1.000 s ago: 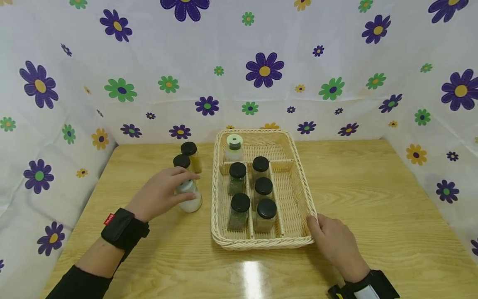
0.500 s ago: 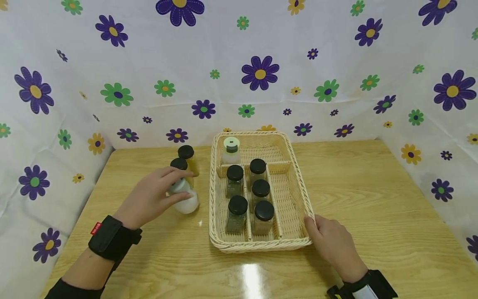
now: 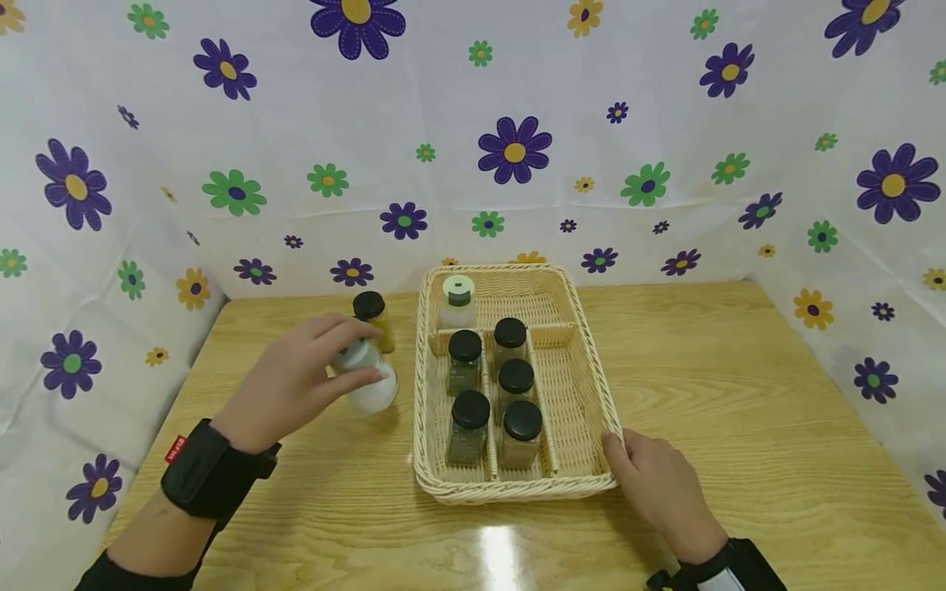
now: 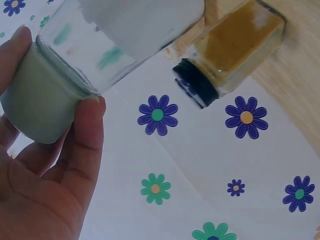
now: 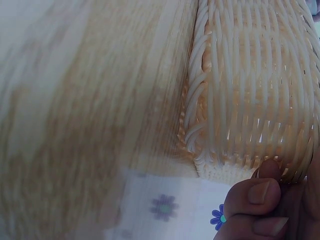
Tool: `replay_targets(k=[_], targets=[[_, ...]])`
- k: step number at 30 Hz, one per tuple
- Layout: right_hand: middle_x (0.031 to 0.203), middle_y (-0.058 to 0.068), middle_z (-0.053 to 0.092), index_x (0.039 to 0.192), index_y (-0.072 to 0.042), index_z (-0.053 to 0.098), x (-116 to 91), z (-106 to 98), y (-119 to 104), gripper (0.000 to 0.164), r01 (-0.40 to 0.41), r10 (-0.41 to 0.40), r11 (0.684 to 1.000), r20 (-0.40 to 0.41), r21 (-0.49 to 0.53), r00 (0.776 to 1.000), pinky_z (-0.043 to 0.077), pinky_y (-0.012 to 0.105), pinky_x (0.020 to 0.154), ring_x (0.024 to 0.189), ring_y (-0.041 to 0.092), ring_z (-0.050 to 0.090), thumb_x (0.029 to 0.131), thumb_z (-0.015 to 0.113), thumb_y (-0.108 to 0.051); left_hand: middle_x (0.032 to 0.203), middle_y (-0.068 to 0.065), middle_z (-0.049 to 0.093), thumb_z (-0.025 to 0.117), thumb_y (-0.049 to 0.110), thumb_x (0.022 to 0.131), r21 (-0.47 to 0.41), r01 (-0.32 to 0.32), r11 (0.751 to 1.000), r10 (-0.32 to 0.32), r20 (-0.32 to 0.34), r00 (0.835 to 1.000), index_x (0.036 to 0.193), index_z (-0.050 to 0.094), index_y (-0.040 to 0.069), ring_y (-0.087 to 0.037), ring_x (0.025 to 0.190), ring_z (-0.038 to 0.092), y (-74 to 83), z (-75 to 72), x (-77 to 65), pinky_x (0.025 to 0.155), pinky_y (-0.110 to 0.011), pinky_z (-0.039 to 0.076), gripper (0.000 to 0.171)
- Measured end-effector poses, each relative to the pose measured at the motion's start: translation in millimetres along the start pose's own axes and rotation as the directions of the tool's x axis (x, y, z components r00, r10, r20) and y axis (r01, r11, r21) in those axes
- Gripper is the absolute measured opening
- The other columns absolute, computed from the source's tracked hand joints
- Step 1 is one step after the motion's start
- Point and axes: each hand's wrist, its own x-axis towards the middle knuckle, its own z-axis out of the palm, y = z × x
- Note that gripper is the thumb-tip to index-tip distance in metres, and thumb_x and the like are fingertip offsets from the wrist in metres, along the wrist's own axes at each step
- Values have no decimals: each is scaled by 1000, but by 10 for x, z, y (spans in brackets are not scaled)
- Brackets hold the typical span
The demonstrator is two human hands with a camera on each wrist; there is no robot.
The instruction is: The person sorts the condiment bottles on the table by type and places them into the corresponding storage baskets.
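Note:
My left hand (image 3: 284, 382) holds a glass jar of white powder (image 3: 374, 392) by its pale green lid (image 4: 42, 97), thumb and fingers around the lid. The jar leans slightly, its lid toward the hand, on the left of the basket. Just behind it stands a black-lidded jar with yellow-brown contents (image 3: 373, 320), seen larger in the left wrist view. At the front right corner of the wicker basket (image 3: 517, 492), my right hand (image 3: 661, 488) grips the rim, thumb on the inner side. The right wrist view shows curled fingers (image 5: 260, 192) at the woven wall.
Several black-lidded jars, among them a front jar (image 3: 521, 431), stand in the basket's left and middle compartments. A pale-lidded jar (image 3: 458, 302) is in the back compartment. Wicker dividers (image 3: 547, 427) separate the sections. A flowered cloth (image 3: 591, 148) borders the wooden table (image 3: 739, 394).
My left hand has moved slightly back with the white jar, which tilts more. A second black-lidded jar behind it is now hidden by the hand. The right hand keeps its grip.

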Motion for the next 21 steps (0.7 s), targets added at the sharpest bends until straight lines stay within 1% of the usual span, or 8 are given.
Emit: replay_targets(k=[2,8,14,21], targets=[[51,-4,33,66,-16,45,2,1,0,52,-5,5,1000,4,-1,1000,22,25,40,44,13,27,99,26,-51,106,5,57,72,31,79,-7,-1,1000,1,-1,1000,116,57,23,-7,87,50,30,-34,28,66,-29,52,40],[52,-3,34,71,-16,50,2,5,4,51,-19,19,1000,7,1,1000,23,26,41,45,14,27,98,25,-52,106,7,57,71,31,80,-5,-4,1000,4,-26,1000,118,57,23,-8,88,51,82,-102,130,66,-31,52,41],[52,-2,35,67,-16,46,-8,17,11,53,-22,21,1000,23,2,1000,23,26,41,45,14,28,99,24,-52,108,7,57,69,35,81,16,-23,1000,23,-47,999,117,58,25,-7,89,50,107,-102,237,64,-29,51,39],[52,-2,35,75,-17,53,3,15,6,48,0,0,1000,-2,9,1000,24,26,40,44,14,29,99,28,-49,108,5,58,67,38,83,30,-44,999,45,-50,998,119,57,25,-9,88,49,155,-92,387,64,-29,49,40]])
